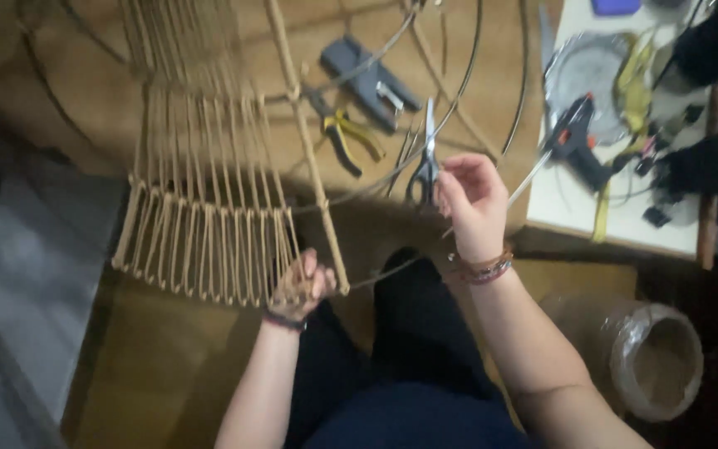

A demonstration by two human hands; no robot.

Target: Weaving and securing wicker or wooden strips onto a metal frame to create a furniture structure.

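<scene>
At the lower edge of the woven panel (209,241), the left hand (301,287) was curled shut on the cords at the bottom right corner, fingers hooked through the last few loops beside the thick side rod (313,166). The panel hung from a wire frame (459,91) and its cords ran lengthwise away from the person, up toward the top of the view, so the gripped edge was the near end.

The right hand (471,204) was raised to the right of the panel, well apart from the left, with fingertips pinched together, seemingly on a thin strand or wire (529,176) slanting up to the right; whether it truly held it could not be made out. Scissors (427,162) lay just beside that hand, touching or nearly so, their long axis pointing away from the person with the handles nearest. The right hand was by far the nearer to them.

Farther up on the wooden table (110,100) lay yellow-handled pliers (344,133) and a grey stapler (369,81). A glue gun (575,141) rested on the white surface to the right, and a tape roll (656,362) sat low at right.
</scene>
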